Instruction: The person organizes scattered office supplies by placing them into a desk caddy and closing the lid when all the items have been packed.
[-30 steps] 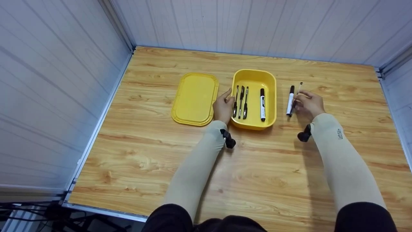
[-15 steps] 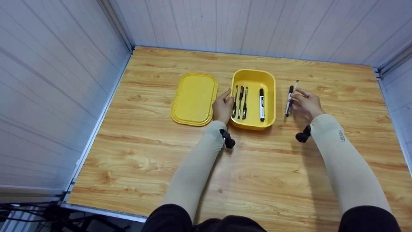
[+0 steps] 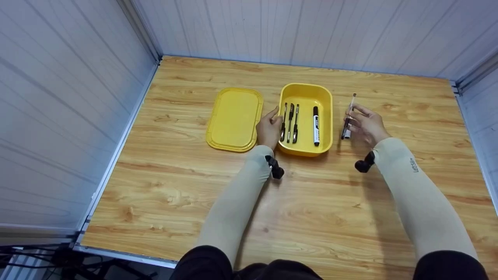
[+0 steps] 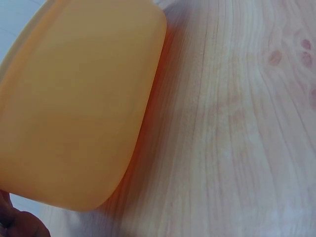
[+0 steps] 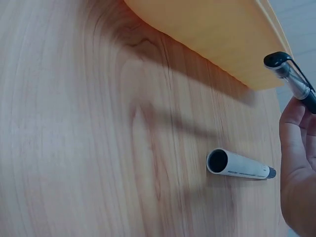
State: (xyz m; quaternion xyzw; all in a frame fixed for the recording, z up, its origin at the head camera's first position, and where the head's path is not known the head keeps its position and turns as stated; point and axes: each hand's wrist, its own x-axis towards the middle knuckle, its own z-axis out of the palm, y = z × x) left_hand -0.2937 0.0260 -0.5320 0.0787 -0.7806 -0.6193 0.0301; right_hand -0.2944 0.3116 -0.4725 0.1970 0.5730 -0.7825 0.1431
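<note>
My left hand [image 3: 269, 130] is at the left wall of the yellow plastic box [image 3: 307, 150], thumb over the rim and fingers outside. Its curled fingers partly show beside the wall in the left wrist view. My right hand [image 3: 369, 123] pinches a black-capped clear gel pen [image 3: 352, 104], tilted above the table. Below it a white marker [image 3: 348, 134] lies on the wood, partly hidden by the hand; the right wrist view shows the marker [image 5: 244, 166] apart from the pen [image 5: 296, 85]. Inside the box lie several gel pens [image 3: 290, 122] at the left and another marker [image 3: 316, 126] at the right.
The yellow lid [image 3: 235, 118] lies flat on the table left of the box. White panel walls [image 3: 241, 31] enclose the wooden table [image 3: 163, 175] at the back and sides. Dark cables [image 3: 35, 256] show past the front left corner.
My right hand has moved a little left toward the box with the gel pen, which has lifted and now passes over the marker. My left hand and the box stay put.
</note>
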